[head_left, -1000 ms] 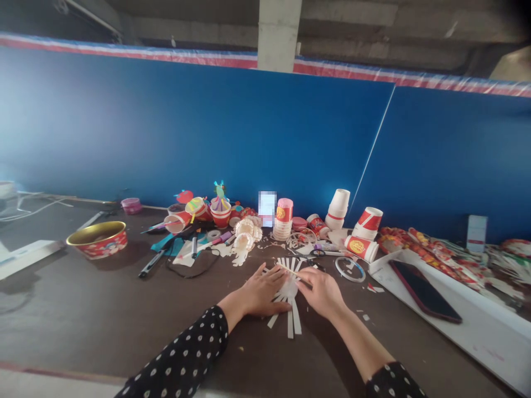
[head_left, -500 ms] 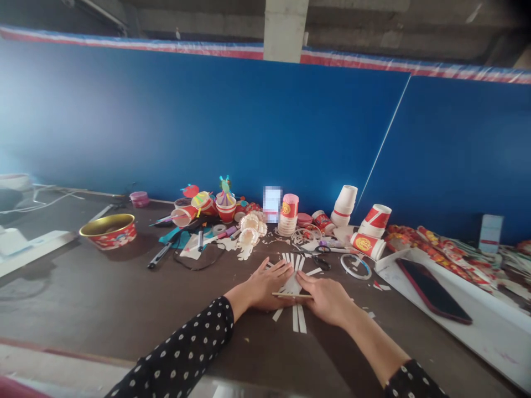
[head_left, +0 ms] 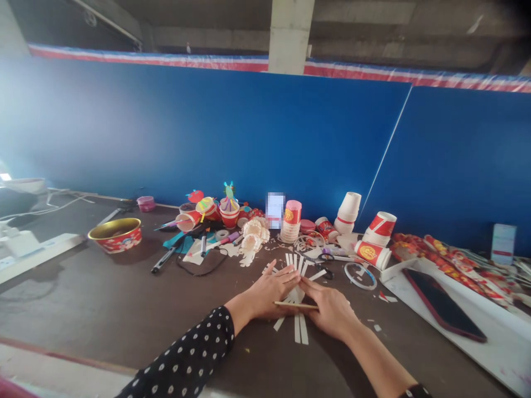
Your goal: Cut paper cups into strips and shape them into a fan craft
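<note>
White paper cut into a fan of strips lies flattened on the dark table under my hands; its middle is partly covered. My left hand rests flat on its left side, fingers stretched out and pointing up and right. A thin wooden stick lies crosswise over the paper, its right end held beneath my right hand. That hand's fingertips press on the paper's middle and meet the fingertips of my left hand. How the thumb grips the stick is partly hidden.
Scissors and a tape ring lie just beyond my right hand. Paper cups and scraps line the back. A phone rests in a white tray at right. A red and gold bowl stands at left.
The stick, earlier pointing up and left over the paper from my right fingers, now lies crosswise nearer me. My right fingertips have come down onto the paper. My left hand has stayed on it.
</note>
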`<state>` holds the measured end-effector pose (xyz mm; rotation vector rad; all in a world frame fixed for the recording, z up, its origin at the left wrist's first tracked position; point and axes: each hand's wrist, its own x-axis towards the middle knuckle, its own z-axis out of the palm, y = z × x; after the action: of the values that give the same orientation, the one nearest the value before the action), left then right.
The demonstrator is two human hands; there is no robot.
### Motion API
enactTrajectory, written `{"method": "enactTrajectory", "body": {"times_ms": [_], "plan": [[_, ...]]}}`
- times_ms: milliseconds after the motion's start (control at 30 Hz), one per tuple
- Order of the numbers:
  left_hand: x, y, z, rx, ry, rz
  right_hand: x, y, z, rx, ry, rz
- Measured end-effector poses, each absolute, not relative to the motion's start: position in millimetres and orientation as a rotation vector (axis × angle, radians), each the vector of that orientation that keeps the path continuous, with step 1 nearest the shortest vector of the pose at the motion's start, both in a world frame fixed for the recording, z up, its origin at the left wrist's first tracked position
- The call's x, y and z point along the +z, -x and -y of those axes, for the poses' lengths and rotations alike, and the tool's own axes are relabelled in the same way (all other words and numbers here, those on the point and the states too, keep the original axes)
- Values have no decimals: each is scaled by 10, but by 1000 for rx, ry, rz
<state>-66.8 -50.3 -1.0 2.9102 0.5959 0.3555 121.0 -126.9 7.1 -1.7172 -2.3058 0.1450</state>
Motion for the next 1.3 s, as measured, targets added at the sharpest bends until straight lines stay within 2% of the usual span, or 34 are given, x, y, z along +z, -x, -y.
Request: {"method": "enactTrajectory", "body": {"times_ms": [333,633,1067,1300], "plan": [[-43,709,426,303,-2923,-622,81,-1245,1254,150,1634,2354],[-40,699,397,368,-2898,-516,114,-1219,1261,221,1726,2388],[-14,751,389,182,-2843,-460,189,-1196,1280,235,1779,2418],[-40,759,388,301,-2865,-470,90,-1217,1267,240,1747,2367]]}}
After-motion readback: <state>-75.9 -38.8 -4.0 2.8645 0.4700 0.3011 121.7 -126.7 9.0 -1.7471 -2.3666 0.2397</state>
